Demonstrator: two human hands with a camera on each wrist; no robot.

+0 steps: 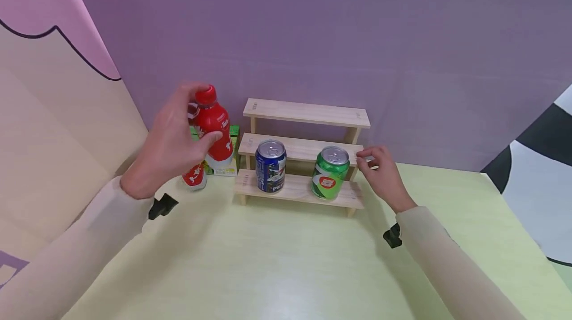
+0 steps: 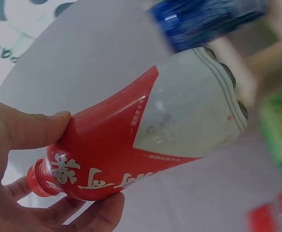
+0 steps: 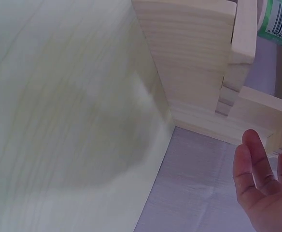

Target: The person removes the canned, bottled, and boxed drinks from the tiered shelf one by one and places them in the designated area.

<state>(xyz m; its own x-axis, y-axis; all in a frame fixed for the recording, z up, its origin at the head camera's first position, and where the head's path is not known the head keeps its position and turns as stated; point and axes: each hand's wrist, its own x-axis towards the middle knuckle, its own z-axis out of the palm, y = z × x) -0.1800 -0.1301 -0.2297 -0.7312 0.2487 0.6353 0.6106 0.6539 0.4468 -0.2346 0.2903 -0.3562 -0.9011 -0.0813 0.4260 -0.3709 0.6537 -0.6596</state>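
Observation:
My left hand [image 1: 167, 146] grips a red drink bottle [image 1: 216, 126] with a red cap, thumb on one side and fingers on the other. The bottle hangs in the air, left of a three-tier wooden stand [image 1: 306, 111]. In the left wrist view the bottle's white lower part [image 2: 189, 106] points away from my palm. At the right end of the middle tier, my right hand [image 1: 382, 178] pinches the board's edge. A blue can [image 1: 270, 168] and a green can [image 1: 329, 176] stand upright on the lowest tier.
Behind my left hand, a second red bottle [image 1: 195, 178] and a green carton [image 1: 228, 158] stand on the pale table [image 1: 286, 260], both partly hidden. A purple backdrop [image 1: 313, 27] rises behind the stand. Patterned panels close off both sides.

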